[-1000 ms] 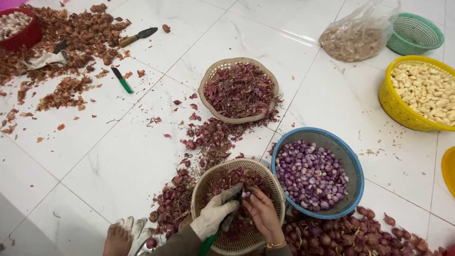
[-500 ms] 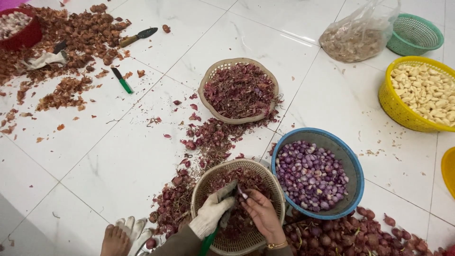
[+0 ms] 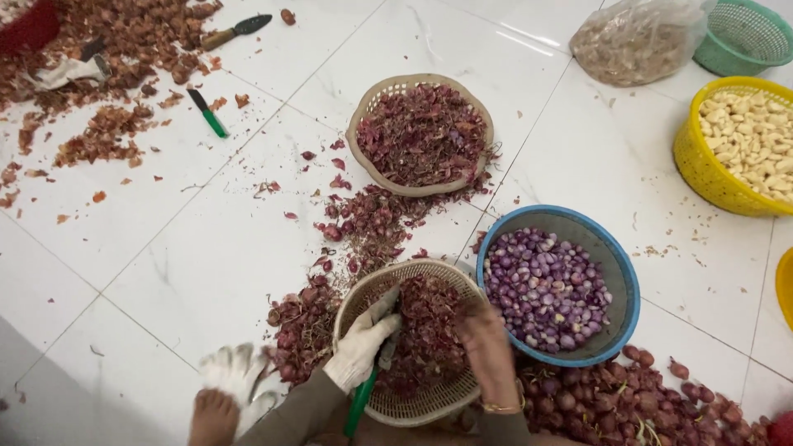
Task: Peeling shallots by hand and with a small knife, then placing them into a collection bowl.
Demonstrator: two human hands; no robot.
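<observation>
Working over the near woven basket (image 3: 429, 405) at six o'clock, we have both hands down among the reddish shallot skins (image 3: 429, 322) that fill it. Our left hand (image 3: 363, 347), in a white cloth glove, has its fingers clamped on a green-handled knife (image 3: 361, 405), whose handle runs down toward six o'clock while the blade end lies against the skins. Our right hand (image 3: 487, 347) is bare and blurred; it rests in the skins at the basket's three o'clock side, and we cannot tell whether its fingers are apart or together, nor whether they hold anything. A gold bangle (image 3: 500, 406) sits at its wrist.

Just beside the basket at three o'clock stands a blue bowl (image 3: 615, 264) holding peeled purple shallots (image 3: 545, 289). Unpeeled shallots (image 3: 644, 405) lie heaped on the floor at five o'clock. A second woven basket (image 3: 363, 116) of skins stands at twelve o'clock, with loose skins strewn between the two baskets. A yellow basket (image 3: 694, 165) of peeled garlic sits at two o'clock, with a green basket (image 3: 743, 37) and a clear plastic bag (image 3: 636, 37) beyond it at one o'clock. At ten o'clock, well apart, a spare green-handled knife (image 3: 206, 111) lies on the white tiled floor (image 3: 165, 264), and a bare foot (image 3: 212, 417) shows at seven o'clock
</observation>
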